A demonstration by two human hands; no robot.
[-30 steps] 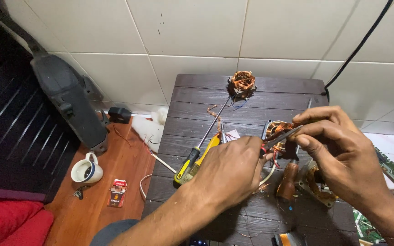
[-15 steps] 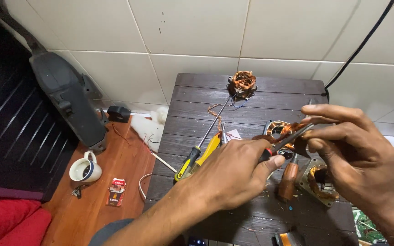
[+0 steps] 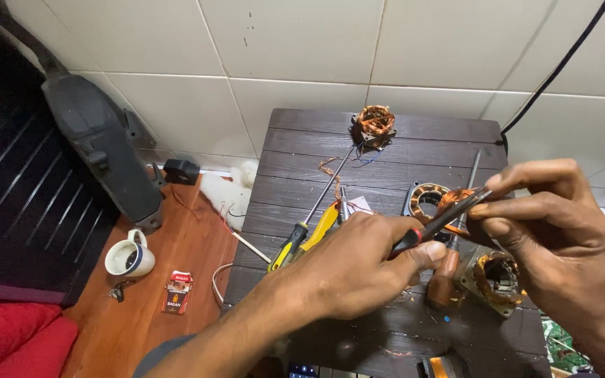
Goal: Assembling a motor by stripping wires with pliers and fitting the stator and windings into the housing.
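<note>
Head view: pliers (image 3: 437, 222) in left hand (image 3: 358, 269)

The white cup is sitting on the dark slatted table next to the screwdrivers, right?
Not quite. The head view shows the white cup sitting on the orange-brown wooden surface to the left, apart from the dark slatted table where the screwdrivers lie.

The dark wooden counter (image 3: 302, 140) carries a copper coil (image 3: 374, 123), a yellow screwdriver (image 3: 304, 233), a wooden-handled tool (image 3: 444, 280) and two metal motor parts (image 3: 495, 280).
</note>
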